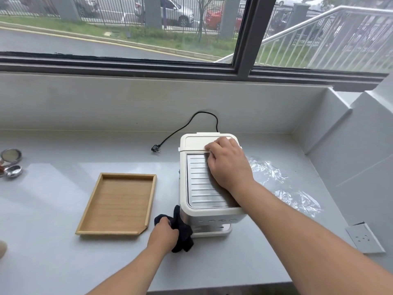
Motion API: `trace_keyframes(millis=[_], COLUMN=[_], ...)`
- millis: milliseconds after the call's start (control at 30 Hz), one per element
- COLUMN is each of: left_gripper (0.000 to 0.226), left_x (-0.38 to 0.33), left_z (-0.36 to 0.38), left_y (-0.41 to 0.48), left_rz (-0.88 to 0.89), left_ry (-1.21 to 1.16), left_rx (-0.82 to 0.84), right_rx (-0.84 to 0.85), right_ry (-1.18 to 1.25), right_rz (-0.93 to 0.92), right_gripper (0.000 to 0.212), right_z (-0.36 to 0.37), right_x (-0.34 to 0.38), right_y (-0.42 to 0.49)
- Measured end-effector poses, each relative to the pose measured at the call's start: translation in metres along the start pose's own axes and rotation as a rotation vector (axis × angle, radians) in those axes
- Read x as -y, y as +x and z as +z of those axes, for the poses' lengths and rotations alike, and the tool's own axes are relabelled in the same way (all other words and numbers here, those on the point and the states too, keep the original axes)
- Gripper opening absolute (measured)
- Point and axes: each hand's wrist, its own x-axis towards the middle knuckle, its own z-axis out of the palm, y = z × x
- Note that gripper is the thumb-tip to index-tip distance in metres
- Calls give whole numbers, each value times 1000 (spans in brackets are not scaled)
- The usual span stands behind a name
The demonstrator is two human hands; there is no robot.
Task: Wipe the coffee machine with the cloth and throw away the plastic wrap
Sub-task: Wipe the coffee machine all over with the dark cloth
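From the head camera, the coffee machine (209, 184) stands on the grey counter (53, 241), a little right of the middle, with its front panel turned to the near side. The left hand (163, 234) is closed around a dark cloth (184, 231) and holds it against the near left corner of the machine, low on the side wall. So the surface to wipe lies just to the right of this grip and touches the cloth; the side wall runs from near to far, and I judge that the wipe should go along this line.

The right hand (228, 165) lies flat on the top of the machine, palm down, fingers spread toward the far left and resting on the seam of the lid. It holds nothing; it seems to steady the machine. Its forearm crosses the near right corner of the machine.

The plastic wrap (282, 188) lies crumpled on the counter to the right of the machine, just beside it, and stretches toward the near right. The right hand is clearly the nearer one to it.

A wooden tray (90, 209) lies left of the machine, apart from the cloth. The power cord (180, 130) lies unplugged on the far side.
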Motion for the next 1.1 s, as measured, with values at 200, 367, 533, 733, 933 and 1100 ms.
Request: trace_keyframes(millis=[200,367,533,733,933,1100], left_gripper=[11,8,16,16,10,11], left_x=[0,-9,-16,-32,-59,-70], left_z=[13,26,45,60,80,91], left_y=[-23,-36,-43,-52,-64,-65], left_rz=[-101,-172,-194,-210,-199,-221], left_ry=[-177,-271,-353,-386,-464,-520], left_rx=[5,33,64,79,188,254], right_rx=[5,-15,-17,-101,-195,53], right_ry=[3,-37,-64,20,239,299], right_rz=[-20,-75,-190,-166,64,414], right_gripper=[27,27,35,22,21,28], right_z=[-5,-10,-19,-26,-23,12], right_x=[3,-1,-5,-28,-67,-105], right_y=[-4,-9,-29,-58,-89,-147])
